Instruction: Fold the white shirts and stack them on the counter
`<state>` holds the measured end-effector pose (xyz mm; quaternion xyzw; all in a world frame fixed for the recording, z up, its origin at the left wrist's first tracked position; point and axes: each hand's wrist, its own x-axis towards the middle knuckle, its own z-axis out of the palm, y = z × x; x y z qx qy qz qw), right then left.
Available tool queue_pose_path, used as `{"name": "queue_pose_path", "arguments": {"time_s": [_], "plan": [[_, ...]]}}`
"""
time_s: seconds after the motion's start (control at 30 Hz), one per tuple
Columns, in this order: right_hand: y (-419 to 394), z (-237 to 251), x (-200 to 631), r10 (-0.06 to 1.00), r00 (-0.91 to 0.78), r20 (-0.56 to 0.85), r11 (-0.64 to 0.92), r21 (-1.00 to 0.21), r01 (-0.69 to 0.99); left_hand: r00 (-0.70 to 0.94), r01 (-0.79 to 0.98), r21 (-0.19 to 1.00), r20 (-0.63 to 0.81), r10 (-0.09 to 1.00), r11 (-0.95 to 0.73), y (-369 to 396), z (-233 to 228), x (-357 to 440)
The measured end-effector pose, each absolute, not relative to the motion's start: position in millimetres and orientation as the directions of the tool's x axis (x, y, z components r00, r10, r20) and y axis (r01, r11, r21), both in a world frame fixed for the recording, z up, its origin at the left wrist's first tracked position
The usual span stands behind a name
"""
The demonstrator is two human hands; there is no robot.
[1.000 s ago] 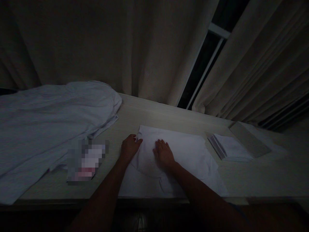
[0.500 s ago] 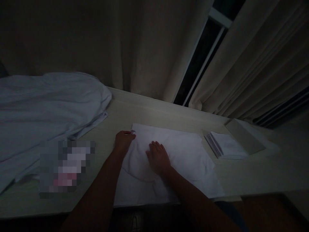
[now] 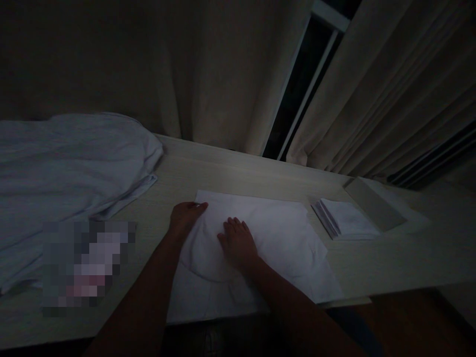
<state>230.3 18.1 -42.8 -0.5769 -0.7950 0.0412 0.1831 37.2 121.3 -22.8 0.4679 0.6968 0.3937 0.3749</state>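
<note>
A folded white cloth (image 3: 277,225) lies spread out in front of me, with a curved fold or seam across its left part. My left hand (image 3: 185,215) pinches its upper left edge between thumb and fingers. Flat on the middle of the same cloth rests my right hand (image 3: 239,243), palm down with the fingers stretched out. Dim light hides the finer detail of the fabric.
A large rumpled white cloth (image 3: 85,163) covers the left of the pale table (image 3: 230,166), beside a blurred-out item (image 3: 92,267). At right are a folded white stack (image 3: 347,218) and a flat grey-white piece (image 3: 377,203). Beige curtains (image 3: 226,74) hang behind.
The view has shifted slightly. At the upper left edge, the small bunched bit of cloth by my left hand now looks flatter. My right hand stays flat on the cloth.
</note>
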Motion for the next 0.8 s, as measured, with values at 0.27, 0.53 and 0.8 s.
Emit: {"name": "queue_pose_path", "arguments": {"time_s": [0.27, 0.53, 0.8], "plan": [[17.3, -39.3, 231.0, 0.929, -0.270, 0.253, 0.337, -0.277, 0.900, -0.272, 0.379, 0.896, -0.129, 0.953, 0.230, 131.1, -23.4, 44.9], [17.9, -37.0, 230.3, 0.938, -0.259, 0.229, 0.316, -0.262, 0.912, -0.269, 0.367, 0.901, -0.135, 0.954, 0.231, 132.6, -26.6, 43.7], [15.6, -36.9, 230.3, 0.936, -0.272, 0.223, 0.320, -0.225, 0.920, -0.238, 0.640, 0.738, -0.072, 0.969, 0.212, 100.6, -17.2, 27.2]]}}
